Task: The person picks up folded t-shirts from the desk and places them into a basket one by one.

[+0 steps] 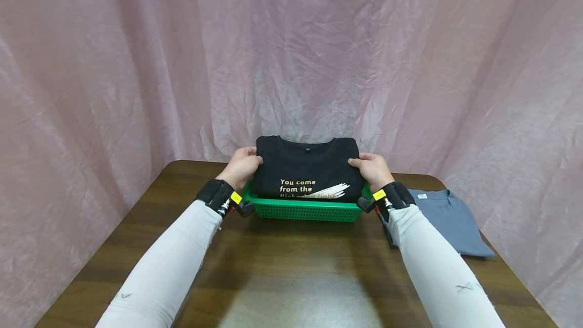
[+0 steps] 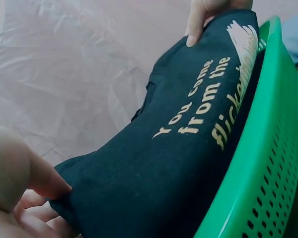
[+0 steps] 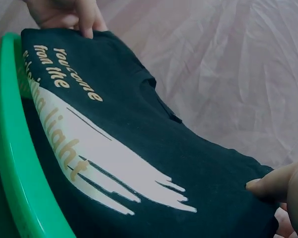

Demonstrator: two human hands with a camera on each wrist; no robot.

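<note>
Both hands hold a folded black T-shirt [image 1: 309, 166] by its two upper side edges, tilted up with the collar at the top. Lettering and a white brush-stroke print [image 3: 104, 148] show on its front. My left hand [image 1: 241, 168] pinches the left edge, thumb in front and fingers behind. On the opposite edge my right hand [image 1: 372, 168] pinches the cloth the same way. The shirt's lower part sits inside a green perforated plastic basket [image 1: 307, 210], behind its front wall, which hides the bottom edge.
A folded blue-grey T-shirt [image 1: 451, 221] lies on the wooden table [image 1: 291, 267] to the right, partly covered by the right forearm. Behind the table hangs a pink curtain [image 1: 309, 54].
</note>
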